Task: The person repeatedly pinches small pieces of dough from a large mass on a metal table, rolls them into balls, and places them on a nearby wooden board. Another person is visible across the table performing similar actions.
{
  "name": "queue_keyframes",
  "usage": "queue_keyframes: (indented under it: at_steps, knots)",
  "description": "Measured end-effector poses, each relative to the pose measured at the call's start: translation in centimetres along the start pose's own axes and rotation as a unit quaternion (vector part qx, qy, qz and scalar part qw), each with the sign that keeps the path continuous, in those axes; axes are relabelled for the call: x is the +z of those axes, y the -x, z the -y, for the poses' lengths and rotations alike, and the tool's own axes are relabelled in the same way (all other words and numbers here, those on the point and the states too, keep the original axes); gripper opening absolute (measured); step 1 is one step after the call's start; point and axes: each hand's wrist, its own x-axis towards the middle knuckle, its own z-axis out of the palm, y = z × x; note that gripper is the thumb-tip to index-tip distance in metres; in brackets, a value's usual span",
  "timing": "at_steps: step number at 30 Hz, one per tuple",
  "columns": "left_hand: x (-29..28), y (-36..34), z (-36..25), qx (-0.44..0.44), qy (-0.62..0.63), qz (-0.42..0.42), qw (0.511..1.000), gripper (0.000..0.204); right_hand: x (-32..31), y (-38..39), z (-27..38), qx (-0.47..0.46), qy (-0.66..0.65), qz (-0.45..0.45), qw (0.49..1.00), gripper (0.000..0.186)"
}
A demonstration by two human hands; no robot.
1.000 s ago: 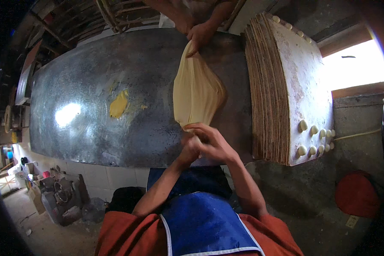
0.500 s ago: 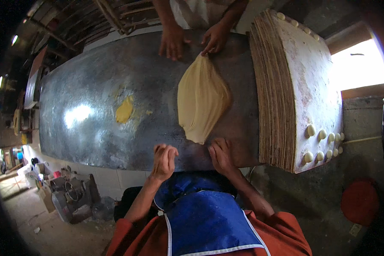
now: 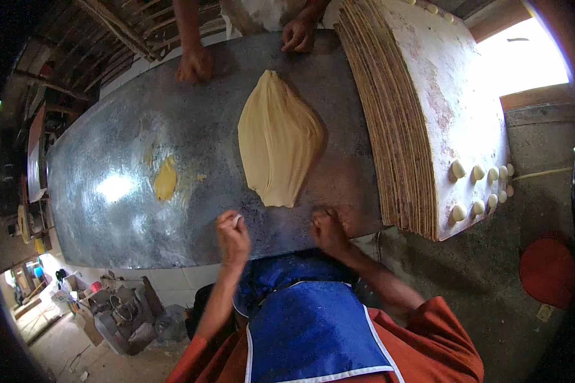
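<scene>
A large pleated sheet of pale dough (image 3: 278, 143) lies on the dark metal-topped table (image 3: 211, 127), narrowing toward its far end. Near the table's front edge, left of the dough's near end, my left hand (image 3: 234, 237) is closed. A small pale bit shows by its thumb; I cannot make out what it is. My right hand (image 3: 329, 231) is curled into a fist close to the tabletop, right of the dough's near end. Neither hand touches the dough. Across the table, a co-worker's two hands (image 3: 195, 64) are apart from the dough, both closed.
A yellow lump of soft fat (image 3: 166, 180) sits smeared on the table's left half. At the right stands a tall stack of boards (image 3: 390, 127), with several small dough balls (image 3: 478, 172) on its top board. A red round object (image 3: 548, 269) is low at the right.
The co-worker has let go of the dough's far end, and that person's hands have moved apart. My fingers have curled tighter. The whole view has shifted and tilted slightly.
</scene>
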Motion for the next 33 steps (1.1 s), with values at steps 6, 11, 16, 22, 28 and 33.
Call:
queue_keyframes:
  at_steps: [6, 11, 16, 22, 28, 33]
  knots:
    - [0.1, -3.1, 0.9, -0.059, -0.035, -0.027, 0.997, 0.026, -1.1, -2.8, -2.1, -0.047, 0.062, -0.152, 0.985, 0.020]
    - [0.8, -0.6, -1.1, 0.134, 0.003, -0.015, 0.991, 0.027, 0.6, 0.6, -3.0, 0.063, -0.105, 0.001, 0.993, 0.028]
    - [0.7, -3.2, 0.3, -0.028, -0.039, -0.001, 0.999, 0.030, -1.0, -0.9, -3.7, -0.005, 0.071, -0.134, 0.988, 0.022]
    - [0.7, -1.8, -0.1, 0.044, 0.018, 0.000, 0.999, 0.033, -0.3, -0.1, -3.2, 0.021, 0.011, -0.016, 1.000, 0.021]
    - [0.6, -3.4, 1.1, -0.087, -0.024, -0.044, 0.995, 0.032, -0.7, -1.7, -3.6, -0.008, 0.071, -0.171, 0.983, 0.022]
    - [-0.7, -1.4, 0.9, 0.051, -0.001, 0.000, 0.999, 0.029, -0.2, -0.3, -3.6, 0.010, 0.019, -0.062, 0.998, 0.025]
